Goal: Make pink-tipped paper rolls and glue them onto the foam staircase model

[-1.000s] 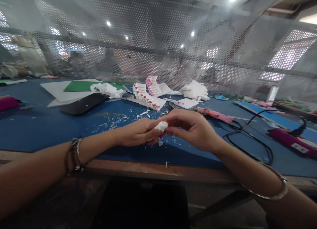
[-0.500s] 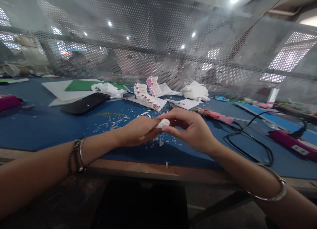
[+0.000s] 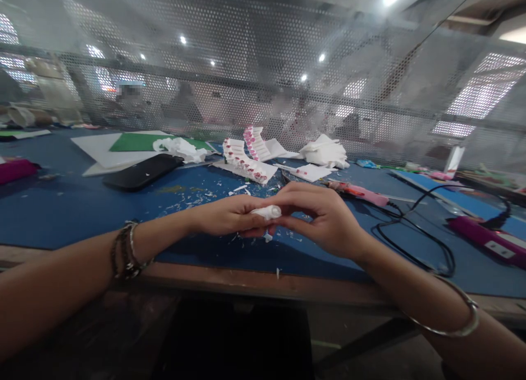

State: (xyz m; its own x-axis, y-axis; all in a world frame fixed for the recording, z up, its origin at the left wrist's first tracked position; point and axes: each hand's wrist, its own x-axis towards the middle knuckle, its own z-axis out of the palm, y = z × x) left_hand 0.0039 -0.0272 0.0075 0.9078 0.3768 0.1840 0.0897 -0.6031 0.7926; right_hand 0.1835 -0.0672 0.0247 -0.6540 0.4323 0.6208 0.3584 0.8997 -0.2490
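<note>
Over the blue table top my left hand and my right hand meet fingertip to fingertip. Between them they pinch a small rolled white paper piece, which lies roughly level. Both hands have their fingers closed round it. A dark beaded bracelet sits on my left wrist and a metal bangle on my right forearm. White paper scraps lie scattered on the table just beyond and under my hands.
A black phone lies at the left, by white and green sheets. Folded white strips with pink marks and crumpled paper sit behind. A pink tool, black cable and magenta device are at right. Perforated screen behind.
My hands have turned the white roll from tilted to about level and dropped slightly toward the table. Nothing else on the table has moved.
</note>
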